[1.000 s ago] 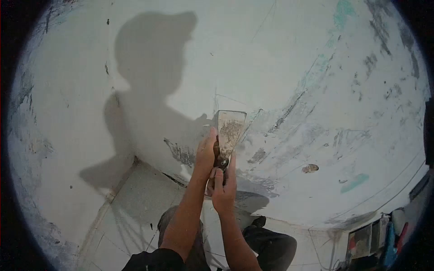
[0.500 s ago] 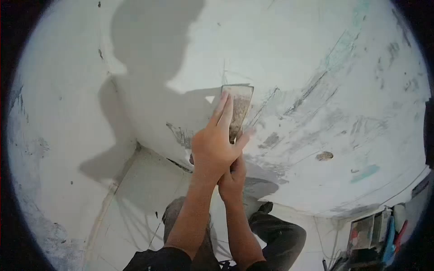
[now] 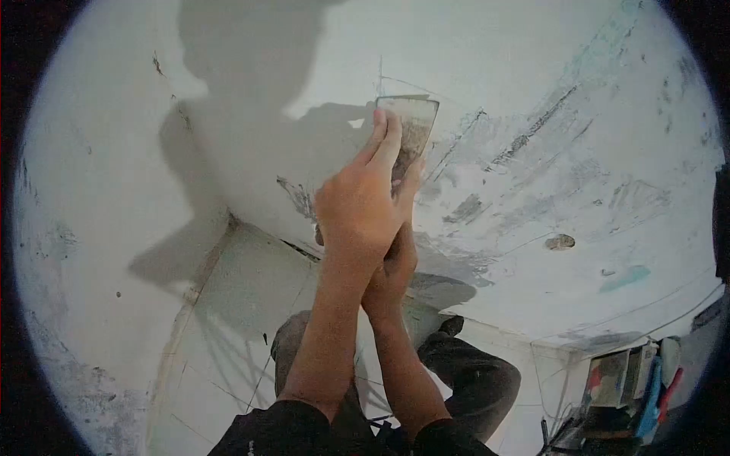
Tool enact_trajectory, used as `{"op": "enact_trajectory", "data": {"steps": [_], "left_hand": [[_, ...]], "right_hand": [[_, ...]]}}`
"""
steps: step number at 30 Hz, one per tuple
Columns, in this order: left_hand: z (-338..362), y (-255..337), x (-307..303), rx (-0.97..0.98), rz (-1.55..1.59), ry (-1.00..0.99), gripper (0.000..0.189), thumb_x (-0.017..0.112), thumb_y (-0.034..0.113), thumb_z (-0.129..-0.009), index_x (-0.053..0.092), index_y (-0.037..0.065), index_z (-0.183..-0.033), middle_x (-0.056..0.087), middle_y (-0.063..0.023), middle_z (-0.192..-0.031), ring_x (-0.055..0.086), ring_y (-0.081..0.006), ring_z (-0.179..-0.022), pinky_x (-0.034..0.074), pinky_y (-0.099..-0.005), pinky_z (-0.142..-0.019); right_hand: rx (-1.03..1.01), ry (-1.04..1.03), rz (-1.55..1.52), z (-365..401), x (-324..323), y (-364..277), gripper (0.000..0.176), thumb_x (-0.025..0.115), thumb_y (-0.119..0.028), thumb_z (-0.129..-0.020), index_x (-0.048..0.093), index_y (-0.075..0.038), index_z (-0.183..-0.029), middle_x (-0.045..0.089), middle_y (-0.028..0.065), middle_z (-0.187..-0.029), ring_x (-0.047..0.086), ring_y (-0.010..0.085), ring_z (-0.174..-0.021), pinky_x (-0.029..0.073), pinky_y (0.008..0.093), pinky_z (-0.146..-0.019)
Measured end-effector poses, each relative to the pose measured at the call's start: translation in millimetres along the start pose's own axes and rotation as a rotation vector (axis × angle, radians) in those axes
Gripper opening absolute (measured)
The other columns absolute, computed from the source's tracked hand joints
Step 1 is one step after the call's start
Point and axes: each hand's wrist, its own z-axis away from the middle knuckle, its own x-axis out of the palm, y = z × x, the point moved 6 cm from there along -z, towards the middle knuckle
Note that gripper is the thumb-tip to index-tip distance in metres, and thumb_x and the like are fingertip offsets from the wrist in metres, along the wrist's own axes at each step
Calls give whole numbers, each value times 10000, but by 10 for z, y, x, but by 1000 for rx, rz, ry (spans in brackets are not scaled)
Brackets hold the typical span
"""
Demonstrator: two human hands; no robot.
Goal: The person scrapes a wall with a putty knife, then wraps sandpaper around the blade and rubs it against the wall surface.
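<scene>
A putty knife (image 3: 420, 121) with a broad, stained metal blade rests against the white wall, its wide edge pointing up. My left hand (image 3: 357, 201) lies over the blade, two fingers stretched along its left side and closed on the tool. Lower down, my right hand (image 3: 391, 277) is wrapped round the handle, which is mostly hidden behind the left hand and wrist. Thin pencil-like lines and a faint crack run on the wall just above the blade.
Grey scuffs and a small hole (image 3: 560, 242) mark the wall (image 3: 525, 273) to the right. A wall corner and pale floor tiles (image 3: 243, 304) lie at lower left. My bent knees are below. A shelf (image 3: 620, 380) with assorted items and cables stands at lower right.
The view has shifted, so the wall marks sit higher in the picture. Both hands and the putty knife have moved up with them, and the blade leans slightly more to the right.
</scene>
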Motion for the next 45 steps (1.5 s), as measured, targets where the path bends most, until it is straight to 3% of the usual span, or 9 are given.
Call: {"op": "enact_trajectory", "data": {"steps": [3, 12, 18, 32, 34, 38, 40, 42, 45], "left_hand": [[45, -28, 39, 11, 109, -33, 605, 608, 390, -869, 469, 123, -1394, 482, -57, -1414, 689, -234, -944, 563, -343, -776], [-22, -39, -55, -50, 287, -70, 565, 645, 317, -873, 506, 40, -1346, 501, -168, -1369, 549, -309, -1199, 453, -342, -972], [-90, -19, -88, 9, 240, 41, 567, 647, 307, -869, 501, 62, -1359, 500, -166, -1372, 534, -310, -1217, 444, -351, -986], [-65, -98, 33, 8, 328, 10, 597, 631, 379, -871, 486, 99, -1378, 487, -113, -1398, 554, -294, -1195, 468, -356, -956], [-92, -7, -32, 134, 132, 156, 650, 629, 413, -852, 451, 122, -1405, 492, -41, -1403, 699, -241, -882, 567, -318, -697], [-113, 26, 20, 46, 91, 139, 625, 631, 406, -857, 485, 96, -1379, 524, -92, -1368, 705, -231, -850, 565, -300, -676], [-73, 52, -40, 31, 153, 136, 620, 627, 398, -860, 483, 93, -1380, 523, -86, -1371, 706, -228, -845, 565, -305, -678], [-65, 9, -25, -33, 338, 46, 565, 640, 338, -868, 514, 71, -1350, 495, -134, -1384, 574, -308, -1166, 474, -339, -941], [-105, 22, 7, 8, 300, 110, 560, 645, 330, -865, 517, 74, -1347, 505, -137, -1370, 573, -301, -1169, 476, -339, -937]], "right_hand": [[-69, 212, -51, 32, -11, -29, 428, 605, -281, -923, 527, 51, -1181, 640, 149, -1043, 594, 172, -897, 468, 324, -789], [-130, 149, 42, -22, 71, -32, 434, 600, -246, -930, 500, 48, -1232, 645, 134, -1035, 574, 132, -903, 464, 286, -781], [-172, 68, 258, -58, 143, 16, 537, 512, -189, -978, 328, -2, -1446, 569, 251, -1276, 581, 241, -1153, 480, 326, -880], [-72, 114, 44, -33, 100, -53, 543, 528, -186, -973, 339, 41, -1429, 469, 236, -1398, 509, 240, -1229, 418, 333, -979], [-185, 146, 23, -80, 77, -72, 547, 509, -196, -985, 318, 32, -1444, 465, 225, -1406, 519, 243, -1219, 428, 336, -967], [64, 27, 167, -148, -24, -29, 547, 500, -214, -992, 319, 34, -1444, 484, 230, -1386, 522, 237, -1216, 437, 344, -957], [-125, 37, 115, -166, -21, -111, 536, 515, -216, -985, 350, 29, -1432, 519, 243, -1345, 538, 231, -1192, 442, 343, -945], [-176, 74, 73, -119, -9, -154, 529, 520, -215, -981, 364, 32, -1422, 533, 246, -1326, 547, 226, -1173, 445, 338, -937], [-161, 59, 109, -163, -27, -200, 520, 517, -218, -981, 377, 40, -1411, 546, 246, -1310, 560, 229, -1152, 447, 335, -929]]}}
